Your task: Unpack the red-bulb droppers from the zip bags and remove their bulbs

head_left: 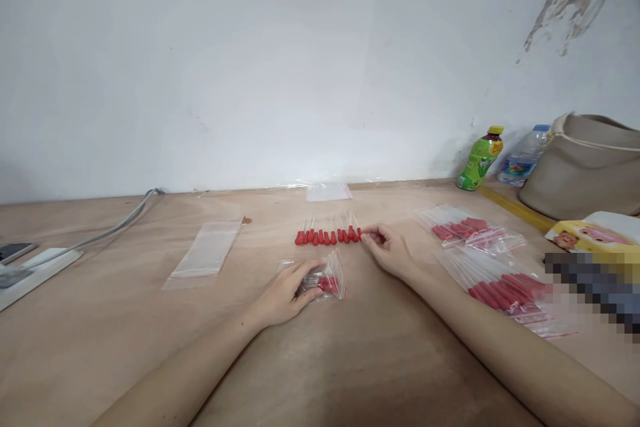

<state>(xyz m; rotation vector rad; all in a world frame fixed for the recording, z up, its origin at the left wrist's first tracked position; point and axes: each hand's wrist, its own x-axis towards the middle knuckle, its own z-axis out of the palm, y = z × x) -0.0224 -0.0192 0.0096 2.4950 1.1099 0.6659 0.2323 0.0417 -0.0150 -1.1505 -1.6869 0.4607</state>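
Note:
My left hand [290, 290] holds a small clear zip bag [339, 267] low on the table, its fingers and thumb curved around the bag's left part. Red-ended pieces [327, 283] lie inside that bag. Beyond it, several clear droppers with red bulbs [327, 237] are lined up side by side, bulbs toward me. At the right end of this row, my right hand [387, 249] pinches the last red bulb between thumb and fingertips. Two filled bags, one farther back [460, 230] and one nearer [500, 287], rest to the right, with red bulbs inside.
Flat bags lie at the left [207, 250] and by the wall [329, 192]. A green bottle [480, 159], a clear bottle [525, 157] and a beige bag [583, 170] stand back right. A power strip [43, 270] with a grey cable [115, 225] is far left.

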